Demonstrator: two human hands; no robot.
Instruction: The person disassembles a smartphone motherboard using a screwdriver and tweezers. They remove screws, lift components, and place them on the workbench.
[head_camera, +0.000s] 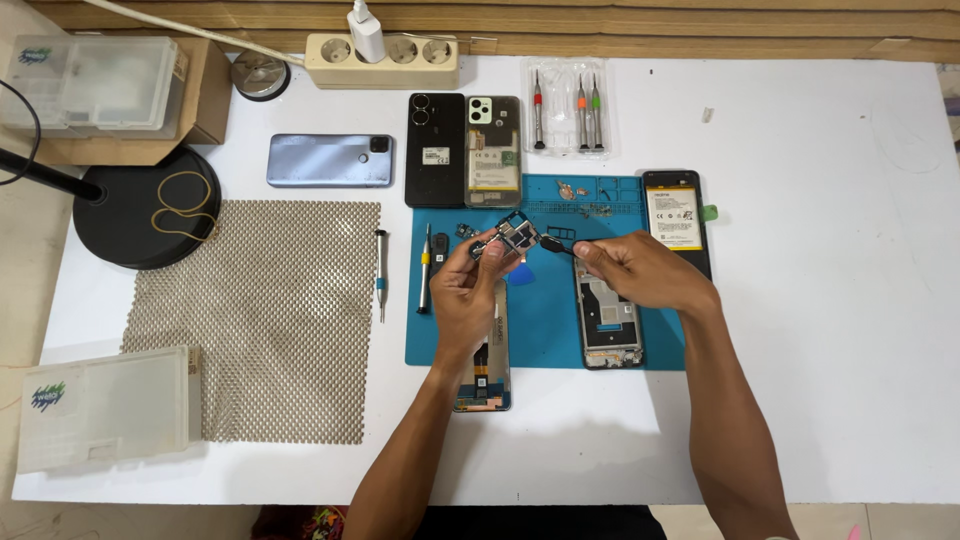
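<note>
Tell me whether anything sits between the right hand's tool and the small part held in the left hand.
Nothing visible does. The left hand holds the small black frame part above the blue mat, and the right hand brings its thin black tool directly against it.

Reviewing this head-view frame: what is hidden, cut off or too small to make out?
- Small dark phone part held by the left hand: too small to identify.
- Tool tip in the right hand: fingers hide the handle.
- Display panel: left wrist covers its upper half.
- Loose bits on the blue mat: too tiny to tell.
- Clear box: contents blurred.
</note>
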